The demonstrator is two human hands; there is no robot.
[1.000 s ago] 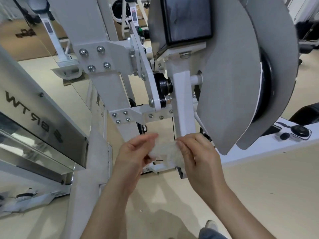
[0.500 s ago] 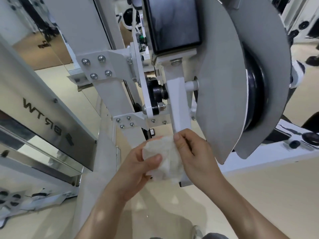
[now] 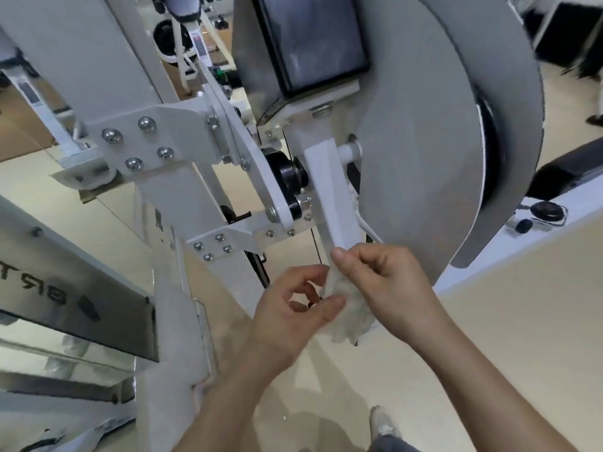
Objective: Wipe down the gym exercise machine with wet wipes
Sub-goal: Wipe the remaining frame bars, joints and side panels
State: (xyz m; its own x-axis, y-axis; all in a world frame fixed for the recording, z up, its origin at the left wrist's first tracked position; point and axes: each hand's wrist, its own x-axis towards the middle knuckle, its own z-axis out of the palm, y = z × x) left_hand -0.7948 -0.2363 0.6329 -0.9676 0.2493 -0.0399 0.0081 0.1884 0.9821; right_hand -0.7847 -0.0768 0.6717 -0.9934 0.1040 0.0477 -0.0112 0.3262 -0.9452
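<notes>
A white gym exercise machine (image 3: 169, 177) fills the view, with bolted plates, a black pivot hub and a white lever arm (image 3: 332, 194) hanging down in front of a large grey disc guard (image 3: 424, 164). Just below the lever arm's end I hold a crumpled white wet wipe (image 3: 346, 305) between both hands. My right hand (image 3: 388, 282) pinches the wipe's upper part between thumb and fingers. My left hand (image 3: 293, 308) has its fingers curled, thumb and fingertips touching the wipe's left edge.
A dark screen panel (image 3: 310, 40) sits above the lever. A brushed steel cover with letters (image 3: 65, 282) is at the left. The beige floor (image 3: 489, 337) lies below, with my shoe (image 3: 385, 425) at the bottom. Other gym equipment stands behind.
The wipe, spread over my left hand half a second ago, now hangs bunched from my right hand's pinch. My left hand has slipped down and to the left of it.
</notes>
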